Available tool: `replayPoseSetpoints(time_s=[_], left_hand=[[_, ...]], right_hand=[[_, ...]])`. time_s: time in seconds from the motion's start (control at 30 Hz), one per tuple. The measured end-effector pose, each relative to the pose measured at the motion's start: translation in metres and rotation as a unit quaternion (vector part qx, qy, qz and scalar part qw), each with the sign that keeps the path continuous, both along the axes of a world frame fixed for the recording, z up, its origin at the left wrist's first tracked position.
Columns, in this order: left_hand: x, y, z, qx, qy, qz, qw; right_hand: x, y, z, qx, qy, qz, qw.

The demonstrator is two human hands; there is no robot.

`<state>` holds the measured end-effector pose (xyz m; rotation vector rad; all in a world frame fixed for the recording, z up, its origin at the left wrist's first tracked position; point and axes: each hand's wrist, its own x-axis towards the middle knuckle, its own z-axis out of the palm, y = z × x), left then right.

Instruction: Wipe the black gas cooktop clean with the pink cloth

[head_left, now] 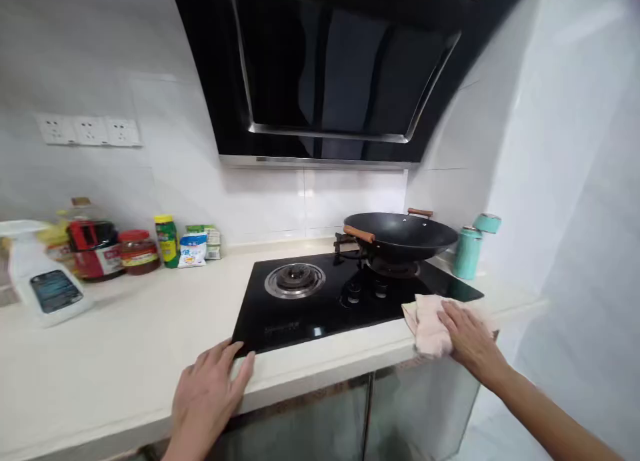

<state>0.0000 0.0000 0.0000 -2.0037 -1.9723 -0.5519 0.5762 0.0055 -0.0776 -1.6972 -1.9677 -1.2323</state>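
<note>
My left hand (207,387) rests at the counter's front edge, fingers spread, its fingertips by the near left corner of the black glass gas stove (295,324). My right hand (470,337) lies over a pale pink cloth (430,314), pressing it against the stove's near right corner and the counter edge. Part of the cloth is hidden under the palm. Behind that hand, a black wok (400,237) with wooden handles sits on the right burner. The left burner (295,280) is uncovered. Two control knobs (354,291) stand between the burners.
A white spray bottle (45,281), a dark sauce bottle (95,247), a red-lidded jar (139,253) and seasoning packs (193,249) line the left counter. A teal canister (467,253) stands right of the wok. The black range hood (320,74) hangs overhead.
</note>
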Motion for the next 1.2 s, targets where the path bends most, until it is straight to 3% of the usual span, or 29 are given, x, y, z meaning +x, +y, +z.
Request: replayPoseSetpoints(time_s=[0.13,0.3,0.57,0.7,0.8,0.97,1.07,1.2], left_hand=[[0.000,0.001,-0.003,0.028,-0.001,-0.007,1.000],[0.000,0.003,-0.008,0.062,-0.006,-0.016,0.998],[-0.004,0.005,-0.012,0.081,-0.039,-0.043,0.995],[-0.011,0.005,-0.012,0.054,-0.095,-0.077,0.991],[-0.017,0.005,-0.011,0.028,-0.134,-0.116,0.984],[-0.028,0.004,-0.021,0.067,-0.135,-0.165,0.975],[-0.030,-0.003,-0.036,0.139,-0.085,-0.217,0.962],[-0.026,-0.014,-0.050,0.187,0.030,-0.231,0.954]], right_hand=[[-0.040,-0.007,0.016,-0.029,0.023,-0.007,0.999],[-0.136,-0.014,0.030,-0.066,0.048,0.035,0.996],[-0.319,0.006,0.023,-0.088,0.040,0.204,0.974],[-0.391,0.007,0.031,-0.098,0.033,0.279,0.955],[-0.413,0.000,0.044,-0.142,0.028,0.292,0.945],[-0.408,-0.008,0.063,-0.228,0.037,0.299,0.926],[-0.402,-0.009,0.066,-0.228,0.035,0.304,0.924],[-0.395,-0.014,0.071,-0.241,0.025,0.307,0.920]])
